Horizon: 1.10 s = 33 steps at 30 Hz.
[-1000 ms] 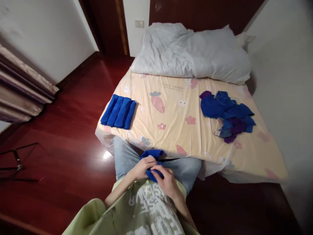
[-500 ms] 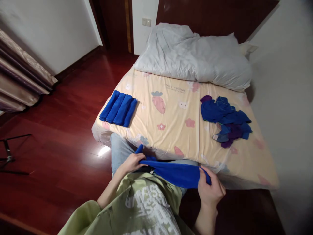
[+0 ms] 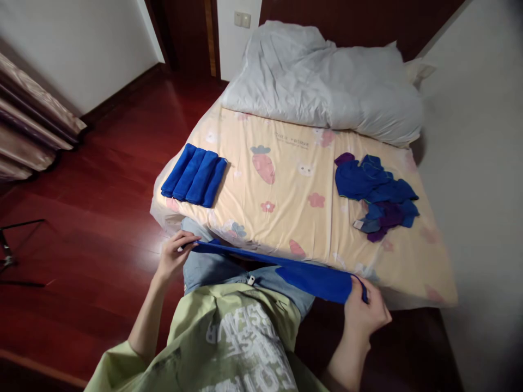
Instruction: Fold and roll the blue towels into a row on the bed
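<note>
A blue towel [image 3: 316,277] is stretched between my two hands, just off the near edge of the bed and above my lap. My left hand [image 3: 176,251] pinches its left end between thumb and fingers. The other end is gripped by my right hand [image 3: 366,307], with a corner poking out past the fingers. Toward the right the cloth hangs wider; on the left it narrows to a thin band. Several rolled or folded blue towels [image 3: 195,177] lie side by side on the left of the bed. A crumpled heap of blue and purple cloths [image 3: 373,188] lies on the right.
The bed [image 3: 286,212] has a yellow patterned sheet, and a bulky grey-white quilt [image 3: 327,81] is piled at its head. Dark red floor [image 3: 102,218] runs along the left, with a black stand leg [image 3: 20,283] and a striped curtain [image 3: 32,120].
My left hand has moved left and slightly up, drawing the blue towel out longer and tauter. My right hand has shifted a little to the right, still gripping its end.
</note>
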Available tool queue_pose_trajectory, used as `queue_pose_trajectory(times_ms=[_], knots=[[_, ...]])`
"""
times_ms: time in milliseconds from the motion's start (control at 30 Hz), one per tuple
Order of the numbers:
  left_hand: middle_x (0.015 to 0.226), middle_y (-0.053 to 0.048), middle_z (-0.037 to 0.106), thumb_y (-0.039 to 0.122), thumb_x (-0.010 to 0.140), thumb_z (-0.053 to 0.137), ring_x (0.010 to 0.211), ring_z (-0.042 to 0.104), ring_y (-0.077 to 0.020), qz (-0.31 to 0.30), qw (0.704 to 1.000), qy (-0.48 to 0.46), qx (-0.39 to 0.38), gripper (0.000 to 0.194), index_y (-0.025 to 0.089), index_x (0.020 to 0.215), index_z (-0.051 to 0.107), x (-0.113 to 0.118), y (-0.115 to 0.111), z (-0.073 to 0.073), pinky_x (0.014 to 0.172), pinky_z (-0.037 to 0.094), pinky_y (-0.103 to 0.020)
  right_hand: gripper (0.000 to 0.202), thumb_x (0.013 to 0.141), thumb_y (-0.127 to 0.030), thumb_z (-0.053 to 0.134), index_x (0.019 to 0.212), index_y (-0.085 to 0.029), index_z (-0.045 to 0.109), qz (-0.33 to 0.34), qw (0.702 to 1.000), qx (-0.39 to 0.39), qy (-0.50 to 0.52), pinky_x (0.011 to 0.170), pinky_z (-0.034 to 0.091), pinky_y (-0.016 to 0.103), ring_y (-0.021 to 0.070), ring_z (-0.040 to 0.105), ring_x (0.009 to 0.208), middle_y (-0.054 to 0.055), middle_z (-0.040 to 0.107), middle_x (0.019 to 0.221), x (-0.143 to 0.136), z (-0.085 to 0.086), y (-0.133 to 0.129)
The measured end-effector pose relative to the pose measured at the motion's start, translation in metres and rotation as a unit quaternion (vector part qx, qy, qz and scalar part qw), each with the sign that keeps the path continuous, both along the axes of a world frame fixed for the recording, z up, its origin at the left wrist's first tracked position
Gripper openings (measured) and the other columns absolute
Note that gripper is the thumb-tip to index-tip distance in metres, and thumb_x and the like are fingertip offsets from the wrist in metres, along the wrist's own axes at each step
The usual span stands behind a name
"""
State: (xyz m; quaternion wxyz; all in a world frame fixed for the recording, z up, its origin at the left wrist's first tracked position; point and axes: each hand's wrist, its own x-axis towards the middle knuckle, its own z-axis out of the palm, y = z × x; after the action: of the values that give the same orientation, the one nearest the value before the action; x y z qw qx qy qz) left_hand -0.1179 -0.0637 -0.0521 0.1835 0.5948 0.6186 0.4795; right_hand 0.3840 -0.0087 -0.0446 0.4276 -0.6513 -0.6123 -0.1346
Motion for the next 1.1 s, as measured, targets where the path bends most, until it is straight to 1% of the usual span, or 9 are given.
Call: queue_pose_trajectory(times_ms=[133,233,400,500,567,733,900,1000,1100], knots=[[0.084,-0.006,0.075,0.033,0.088,0.075,0.077,0.070,-0.0185,0.069,0.995,-0.002,0.071,0.012,0.021,0.087,0.078,-0.003,0.013,0.024,0.070,0.056,-0.029,0.038,0.086,-0.053,0.076,0.073,-0.017,0.076,0.004,0.999,-0.034,0.006,0.065,0.054,0.032,0.0211,0.068,0.057,0.009,0.074,0.067,0.006,-0.005,0.002],[0.084,-0.006,0.076,0.033,0.086,0.076,0.077,0.071,-0.0192,0.119,0.987,0.012,0.103,0.012,0.021,0.086,0.078,-0.011,0.025,0.038,0.072,0.057,-0.032,0.046,0.080,-0.063,0.077,0.070,-0.018,0.074,0.065,0.987,-0.146,0.027,0.062,0.052,0.031,0.0190,0.063,0.054,0.006,0.070,0.062,0.014,-0.007,-0.001],[0.084,-0.003,0.077,0.024,0.084,0.079,0.073,0.070,-0.0161,0.096,0.983,0.040,0.154,0.003,0.022,0.086,0.080,-0.026,0.050,0.067,0.066,0.054,-0.029,0.049,0.071,-0.069,0.079,0.071,-0.021,0.073,0.211,0.889,-0.395,0.093,0.060,0.051,0.029,0.0185,0.062,0.060,0.003,0.068,0.066,0.040,-0.002,-0.001],[0.081,-0.001,0.077,0.020,0.083,0.081,0.067,0.066,-0.0126,0.067,0.980,0.064,0.176,0.006,0.022,0.088,0.081,-0.032,0.065,0.084,0.057,0.048,-0.027,0.041,0.077,-0.061,0.079,0.080,-0.020,0.075,0.270,0.837,-0.462,0.116,0.062,0.053,0.029,0.0189,0.063,0.067,0.005,0.071,0.076,0.056,0.002,0.006],[0.079,0.000,0.076,0.021,0.084,0.081,0.065,0.064,-0.0110,0.067,0.979,0.078,0.178,0.005,0.023,0.088,0.081,-0.034,0.071,0.092,0.055,0.046,-0.027,0.034,0.082,-0.054,0.074,0.086,-0.020,0.075,0.295,0.823,-0.472,0.114,0.062,0.052,0.029,0.0185,0.062,0.069,0.006,0.071,0.082,0.060,-0.002,0.012],[0.084,0.002,0.076,0.020,0.087,0.078,0.068,0.065,-0.0108,0.069,0.977,0.107,0.172,0.007,0.025,0.091,0.081,-0.038,0.077,0.101,0.058,0.047,-0.029,0.028,0.086,-0.043,0.061,0.090,-0.020,0.075,0.301,0.832,-0.458,0.081,0.064,0.052,0.032,0.0188,0.062,0.069,0.007,0.071,0.086,0.051,-0.050,0.026],[0.079,0.000,0.076,0.018,0.080,0.084,0.064,0.065,-0.0115,0.097,0.964,0.099,0.226,0.010,0.025,0.085,0.082,-0.051,0.075,0.113,0.054,0.043,-0.027,0.032,0.083,-0.048,0.060,0.087,-0.021,0.075,0.281,0.831,-0.473,0.084,0.073,0.057,0.038,0.0263,0.071,0.080,0.010,0.076,0.090,0.043,-0.104,0.024],[0.080,-0.001,0.077,0.020,0.079,0.083,0.069,0.069,-0.0143,0.139,0.961,0.108,0.213,0.008,0.026,0.085,0.082,-0.065,0.068,0.119,0.059,0.049,-0.028,0.037,0.084,-0.054,0.061,0.090,-0.022,0.076,0.254,0.836,-0.472,0.117,0.080,0.059,0.042,0.0292,0.074,0.085,0.011,0.079,0.093,0.049,-0.112,0.018],[0.081,-0.001,0.077,0.025,0.079,0.082,0.072,0.071,-0.0160,0.159,0.963,0.122,0.180,0.008,0.028,0.086,0.082,-0.078,0.059,0.119,0.065,0.054,-0.031,0.042,0.084,-0.058,0.061,0.095,-0.021,0.077,0.210,0.867,-0.427,0.147,0.079,0.059,0.041,0.0284,0.074,0.081,0.011,0.079,0.094,0.065,-0.097,0.019]])
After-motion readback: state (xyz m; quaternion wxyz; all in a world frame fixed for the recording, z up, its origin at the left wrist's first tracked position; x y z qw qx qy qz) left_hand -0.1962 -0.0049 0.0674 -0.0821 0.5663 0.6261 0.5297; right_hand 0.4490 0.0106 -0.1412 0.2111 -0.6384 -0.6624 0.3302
